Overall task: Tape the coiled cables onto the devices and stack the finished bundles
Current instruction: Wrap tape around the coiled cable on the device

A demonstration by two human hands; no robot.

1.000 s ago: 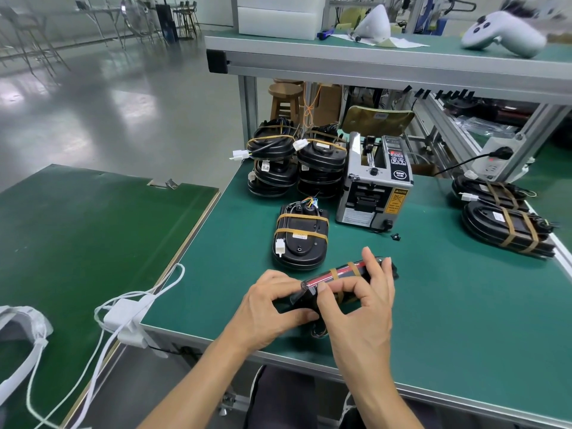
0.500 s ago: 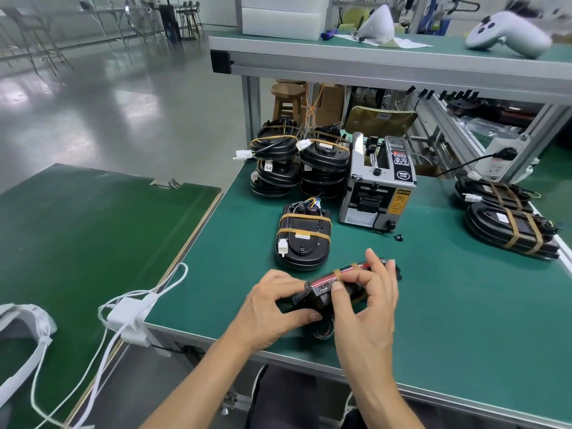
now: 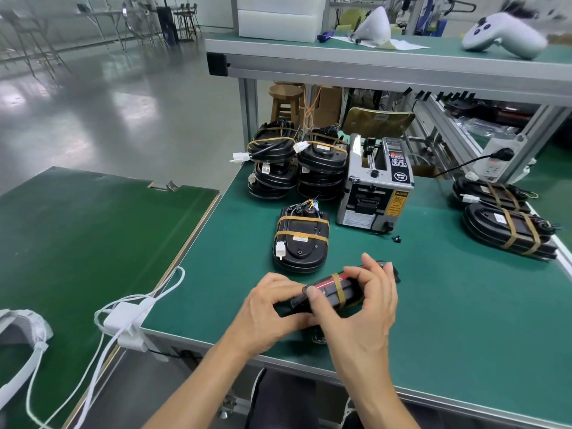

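Both hands, left hand (image 3: 272,308) and right hand (image 3: 368,300), still clasp the device (image 3: 335,289) at lower centre; the right thumb has slid leftward along it, likely pressing tape (image 3: 338,287) down.

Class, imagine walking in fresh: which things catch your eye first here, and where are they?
Front and centre, the left hand and right hand grip a black device banded with tan tape. Behind it lies a taped bundle, with stacked bundles and a grey tape dispenser further back.

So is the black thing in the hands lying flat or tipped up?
Tipped up. Both hands hold the device on its edge, so its red side faces up.
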